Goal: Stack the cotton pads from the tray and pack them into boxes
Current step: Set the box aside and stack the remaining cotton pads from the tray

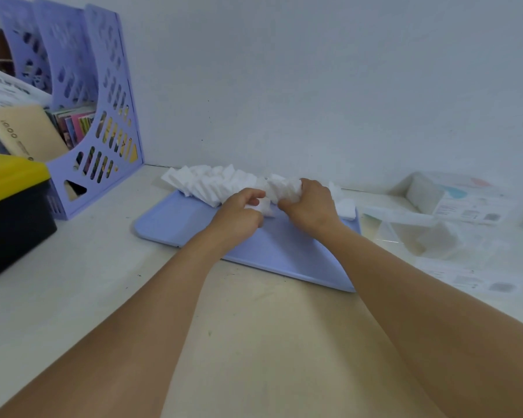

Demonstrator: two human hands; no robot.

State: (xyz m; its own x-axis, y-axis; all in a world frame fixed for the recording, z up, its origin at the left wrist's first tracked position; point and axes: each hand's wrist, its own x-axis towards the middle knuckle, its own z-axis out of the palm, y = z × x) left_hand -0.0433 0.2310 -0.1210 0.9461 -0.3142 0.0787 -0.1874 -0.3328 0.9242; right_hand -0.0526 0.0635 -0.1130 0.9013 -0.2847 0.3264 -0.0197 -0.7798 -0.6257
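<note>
A lavender tray point(175, 224) lies on the table against the wall. White cotton pads point(215, 182) lie in a loose overlapping row along its far edge. My right hand point(310, 203) grips a bunch of pads at the row's right end. My left hand point(239, 215) is curled beside it and pinches a pad point(264, 209) between the two hands. A few more pads point(346, 208) lie at the tray's right corner. An open white box point(420, 191) with pads inside stands to the right of the tray.
A lavender file rack point(82, 122) with books stands at the back left. A black bin with a yellow lid point(9, 203) sits at the left edge. Clear plastic packaging point(429, 239) and printed leaflets point(471, 279) lie right of the tray.
</note>
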